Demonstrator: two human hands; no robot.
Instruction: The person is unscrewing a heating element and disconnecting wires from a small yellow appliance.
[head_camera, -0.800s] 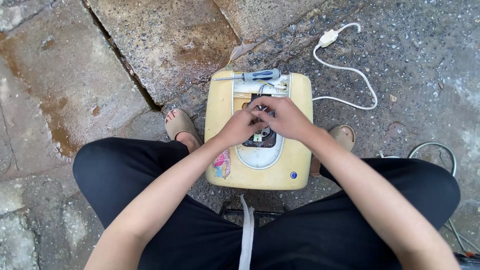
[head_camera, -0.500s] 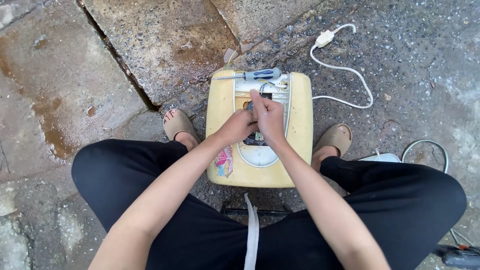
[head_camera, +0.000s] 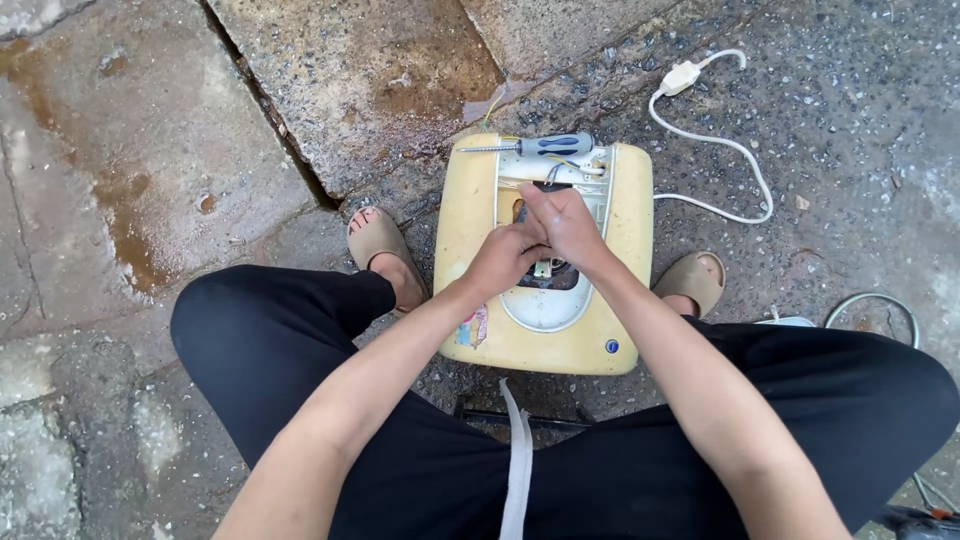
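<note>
Shifted the right hand (head_camera: 565, 225) a bit higher over the opening than half a second back, left hand (head_camera: 505, 258) pretty much stayed put. Both curled tight together over the middle of the yellowed appliance casing (head_camera: 470, 210), fingers pinched narrow on something small inside, couldn't tell what. Sat between two tan sandals (head_camera: 372, 236), casing dead center. Blue-handled screwdriver (head_camera: 540, 146) lying at its 12 o'clock edge, white cord (head_camera: 715, 145) trailing off toward 2 o'clock.

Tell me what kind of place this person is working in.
Probably outdoors, a yard or pavement: wet, cracked stone slabs, gritty concrete ground, and a yellowed appliance set directly on the ground between sandalled feet, with both hands inside it.
</note>
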